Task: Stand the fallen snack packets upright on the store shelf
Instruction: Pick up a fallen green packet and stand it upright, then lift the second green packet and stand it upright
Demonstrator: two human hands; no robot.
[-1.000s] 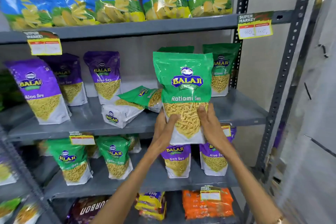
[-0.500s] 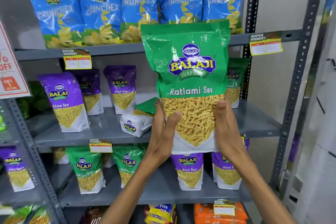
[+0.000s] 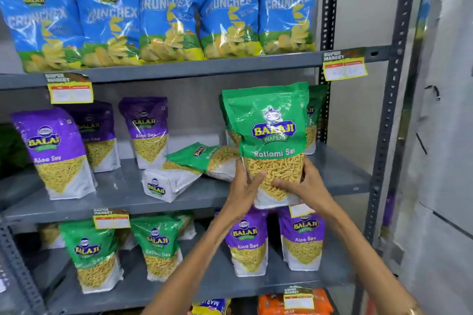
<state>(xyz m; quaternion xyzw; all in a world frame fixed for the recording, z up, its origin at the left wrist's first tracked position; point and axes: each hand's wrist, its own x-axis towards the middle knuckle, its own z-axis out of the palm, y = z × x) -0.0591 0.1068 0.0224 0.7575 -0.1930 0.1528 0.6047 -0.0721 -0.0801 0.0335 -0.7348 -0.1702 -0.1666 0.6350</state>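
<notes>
Both my hands hold a green Ratlami Sev packet upright at the front right of the middle shelf. My left hand grips its lower left side, my right hand its lower right. Its base sits at the shelf's front edge. To its left, another green packet lies on its side across a fallen packet whose white base faces me. A further green packet stands behind the held one, mostly hidden.
Three purple Aloo Sev packets stand at the left of the middle shelf. Blue Crunchex bags fill the top shelf. Green and purple packets stand on the lower shelf. A grey upright post and a wall bound the right.
The green packet went from raised close to the camera down and back to the middle shelf's front right. Both hands stayed on its lower part, and the view shifted.
</notes>
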